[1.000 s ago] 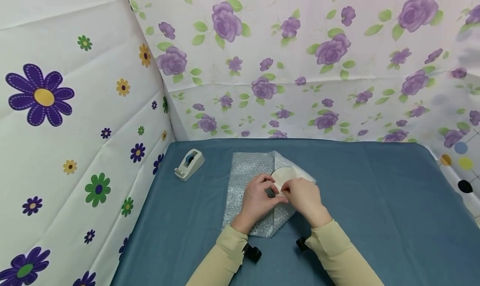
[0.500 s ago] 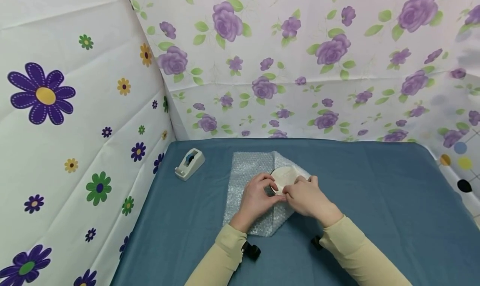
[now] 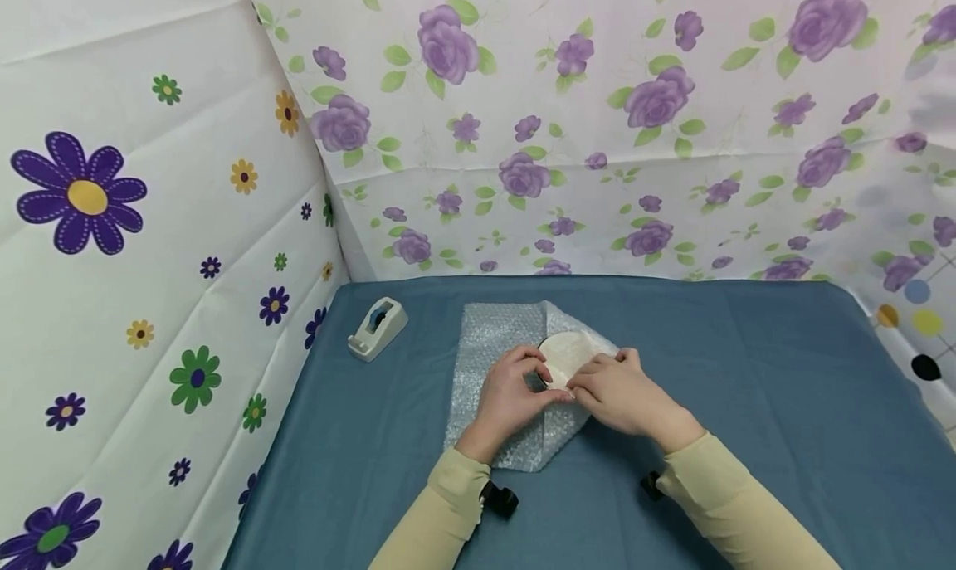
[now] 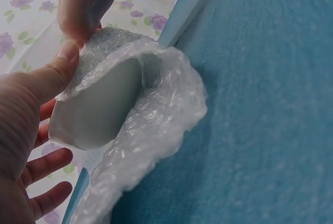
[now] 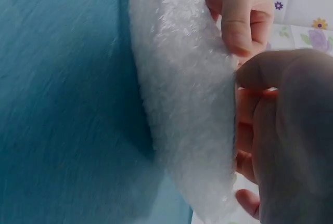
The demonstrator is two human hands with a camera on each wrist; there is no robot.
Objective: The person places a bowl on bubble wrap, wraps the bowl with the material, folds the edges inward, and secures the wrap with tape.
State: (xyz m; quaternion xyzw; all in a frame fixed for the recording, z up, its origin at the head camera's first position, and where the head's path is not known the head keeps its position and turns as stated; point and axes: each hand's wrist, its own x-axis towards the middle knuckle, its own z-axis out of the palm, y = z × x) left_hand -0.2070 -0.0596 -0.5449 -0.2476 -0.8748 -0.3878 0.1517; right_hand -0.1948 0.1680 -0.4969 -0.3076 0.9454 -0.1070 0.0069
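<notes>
A sheet of bubble wrap (image 3: 487, 342) lies on the table, with its near right part folded up around a pale, smooth, round-walled object (image 3: 562, 354). In the left wrist view the object's bare wall (image 4: 96, 109) shows inside the curl of wrap. My left hand (image 3: 511, 396) holds the wrap against the object, thumb over the wrap and fingers spread around the far side. Beside it, my right hand (image 3: 623, 394) pinches the wrap's raised edge between thumb and fingers. From the right wrist, the wrap (image 5: 182, 89) hides the object.
A white tape dispenser (image 3: 378, 328) with a blue-cored roll stands at the back left of the blue cloth-covered table (image 3: 747, 387). Flower-printed sheets (image 3: 485, 213) hang behind and to the left. A black wrist camera (image 3: 500, 500) sits under the left forearm.
My right hand has slid right along the wrap's edge, its forearm swinging outward, so more of the pale object shows. The left hand stays in place.
</notes>
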